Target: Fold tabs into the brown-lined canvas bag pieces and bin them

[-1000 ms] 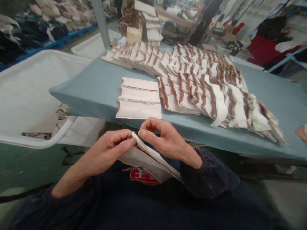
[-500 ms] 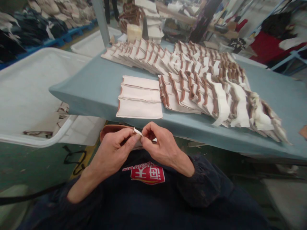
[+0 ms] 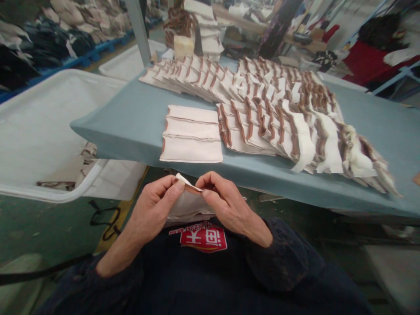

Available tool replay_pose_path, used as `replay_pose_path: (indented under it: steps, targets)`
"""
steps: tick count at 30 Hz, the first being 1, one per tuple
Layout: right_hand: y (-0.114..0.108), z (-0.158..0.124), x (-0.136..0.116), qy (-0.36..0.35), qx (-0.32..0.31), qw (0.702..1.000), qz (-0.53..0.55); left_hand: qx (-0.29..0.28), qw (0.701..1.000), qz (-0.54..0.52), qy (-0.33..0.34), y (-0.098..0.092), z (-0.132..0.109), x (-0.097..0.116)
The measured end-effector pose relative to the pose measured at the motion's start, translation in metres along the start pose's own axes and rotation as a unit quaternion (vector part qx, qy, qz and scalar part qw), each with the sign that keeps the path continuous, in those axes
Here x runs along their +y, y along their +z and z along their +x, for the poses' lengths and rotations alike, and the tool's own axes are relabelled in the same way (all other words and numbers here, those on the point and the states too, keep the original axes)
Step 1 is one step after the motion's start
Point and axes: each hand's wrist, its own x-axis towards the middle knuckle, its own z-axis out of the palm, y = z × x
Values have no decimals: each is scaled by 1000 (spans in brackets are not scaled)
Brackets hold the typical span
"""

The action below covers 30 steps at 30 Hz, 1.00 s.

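Both hands pinch the upper edge of a cream fabric piece (image 3: 188, 204) with brown trim, held just in front of my body. My left hand (image 3: 155, 205) grips the trim at its left, thumb on top, where a small pale rolled end sticks up. Fingers closed, my right hand (image 3: 228, 201) pinches the same edge a short way to the right. The lower part of the piece hangs below my fingers, over my dark top. Just beyond my hands, a flat cream panel (image 3: 193, 146) with two cross seams lies on the blue-covered table (image 3: 131, 127).
Overlapping rows of similar brown-trimmed pieces (image 3: 252, 127) cover the table's middle and right, some with white strips (image 3: 303, 140). To the left stands a white bin (image 3: 59, 83) with fabric inside. A metal post (image 3: 136, 30) rises at the table's far left corner.
My hands have drawn slightly apart, exposing more of the brown trim between them. The fabric piece has turned, so its cream face now shows below my fingers.
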Motion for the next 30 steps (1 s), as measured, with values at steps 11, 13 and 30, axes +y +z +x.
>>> replay_pose_path:
  steps: [11,13,30]
  targets:
    - [-7,3,6,-16,-67,982,-178,38,985,116,123,10,2,11]
    - [-3,4,7,-31,-58,981,-181,34,985,113,124,11,2,11]
    - [0,30,-20,-119,-31,983,135,45,984,-172,30,17,20,29]
